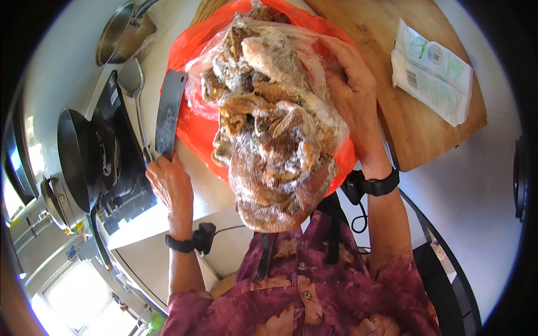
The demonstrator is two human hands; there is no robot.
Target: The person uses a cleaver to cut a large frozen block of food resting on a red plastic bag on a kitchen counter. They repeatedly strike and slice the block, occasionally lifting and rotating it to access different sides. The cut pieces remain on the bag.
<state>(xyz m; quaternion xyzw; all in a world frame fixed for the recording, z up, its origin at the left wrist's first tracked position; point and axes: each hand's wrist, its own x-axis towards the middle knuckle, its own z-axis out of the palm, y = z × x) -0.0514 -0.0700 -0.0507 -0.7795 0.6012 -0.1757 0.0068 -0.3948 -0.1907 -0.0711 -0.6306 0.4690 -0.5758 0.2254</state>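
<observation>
My left hand grips the handle of a broad-bladed cleaver, its dark blade pointing away from me beside a red plastic bag. A large lump of what looks like frosty, frozen meat fills the middle of the view, with clear plastic and the red bag around its far part. Along the lump's right side, my right hand holds it through the plastic; some fingertips are hidden by the plastic and the lump. The lump's near end hangs in front of my shirt.
A wooden board lies at the right, bearing a white printed packet. To the left are a metal spatula, a black wok by a black cooktop, and a lidded pan farther back.
</observation>
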